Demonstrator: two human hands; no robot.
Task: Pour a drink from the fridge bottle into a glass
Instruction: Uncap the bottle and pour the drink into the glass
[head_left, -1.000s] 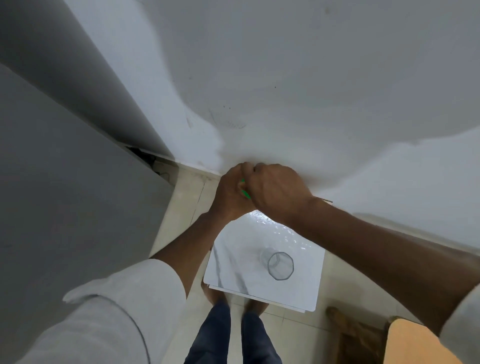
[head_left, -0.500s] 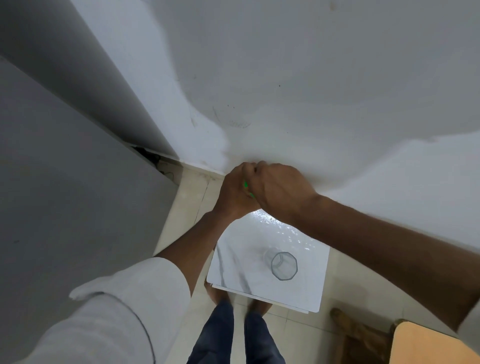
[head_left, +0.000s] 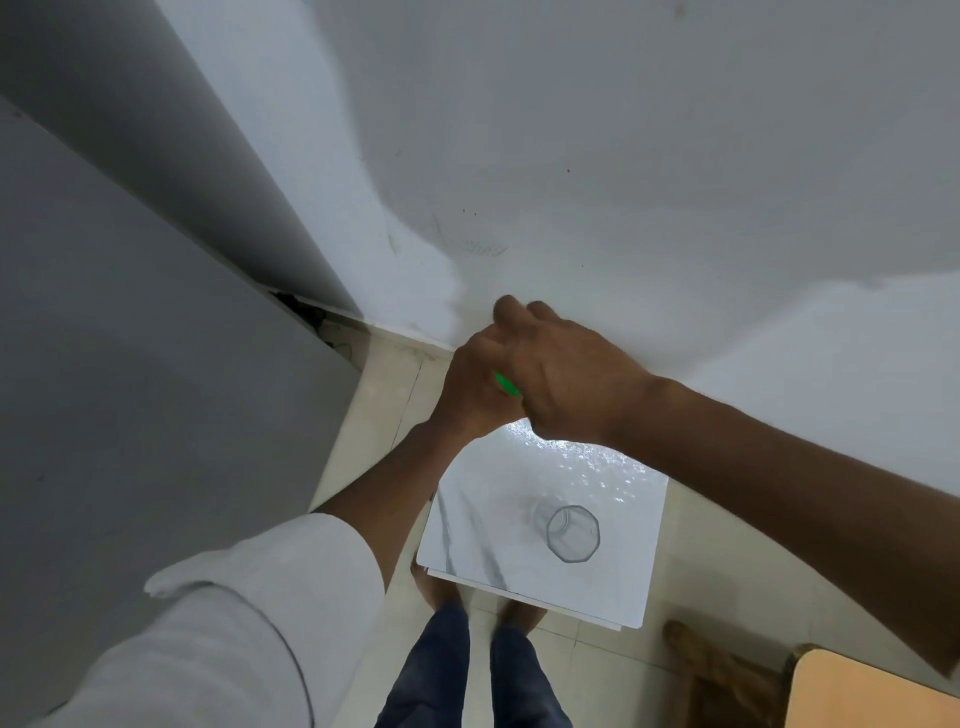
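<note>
Green plastic, 1 sliver (head_left: 506, 385): the only part of the held thing that shows, wedged between my 2 hands above the far edge of the marble-patterned table top (head_left: 483, 525). Whether it is a bottle cap or a label, I cannot tell; the bottle's body is hidden entirely behind my hands.

Left hand (head_left: 475, 387): fingers curled tight around whatever carries the green piece, wrist rising from the table's left side. White sleeve (head_left: 249, 613) rolled back on that forearm.

Right hand (head_left: 563, 376): lies over the left hand, knuckles up, fingers folded down over the top of the hidden thing. How firmly it grips cannot be made out, since the fingertips are out of sight on the far side. Forearm cut off by the right edge of the frame.

Glass (head_left: 573, 533): clear, faceted rim, standing upright on the table top, toward its right half, well apart from both hands. It looks empty, though clear liquid would be hard to see.

Table top: white with grey veins, glare on its far edge.

Below the table's near edge: 2 blue trouser legs (head_left: 470, 675) and bare feet, partly covered by the table.

Right of the table: wooden stool (head_left: 852, 696), cut off at the corner.

Left of the table: grey panel (head_left: 130, 389), unidentified.
</note>
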